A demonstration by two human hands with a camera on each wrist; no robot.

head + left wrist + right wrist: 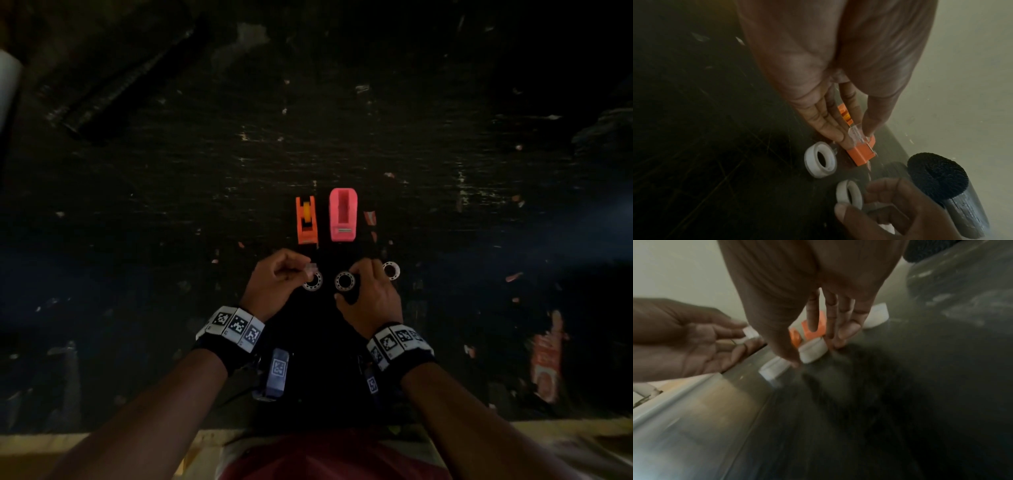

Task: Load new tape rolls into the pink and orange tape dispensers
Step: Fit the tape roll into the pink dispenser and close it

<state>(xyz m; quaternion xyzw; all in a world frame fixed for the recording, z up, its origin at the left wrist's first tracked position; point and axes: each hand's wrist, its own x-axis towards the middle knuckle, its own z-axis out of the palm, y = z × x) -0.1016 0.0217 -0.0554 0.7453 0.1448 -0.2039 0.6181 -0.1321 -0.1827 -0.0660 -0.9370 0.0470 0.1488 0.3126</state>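
Observation:
On the dark, scratched table the orange dispenser [306, 221] [859, 154] [813, 327] stands left of the pink dispenser [343, 214]. In front of them lie three white tape rolls. My left hand [303, 270] [857, 134] pinches a small clear spindle [311, 268] [855, 131] [749, 332] just above the left roll [312, 281] [820, 161] [774, 368]. My right hand [354, 286] [816, 352] grips the middle roll [344, 281] [850, 194] [809, 356] between thumb and fingers. The right roll [391, 270] [876, 316] lies loose beyond my right knuckles.
A black mesh-wrapped cylinder [937, 177] lies to the right of the dispensers. A long dark object [120, 85] lies at the far left. A red-and-white wrapper [546, 363] is stuck at the near right. The table's front edge [102, 440] runs close to my body.

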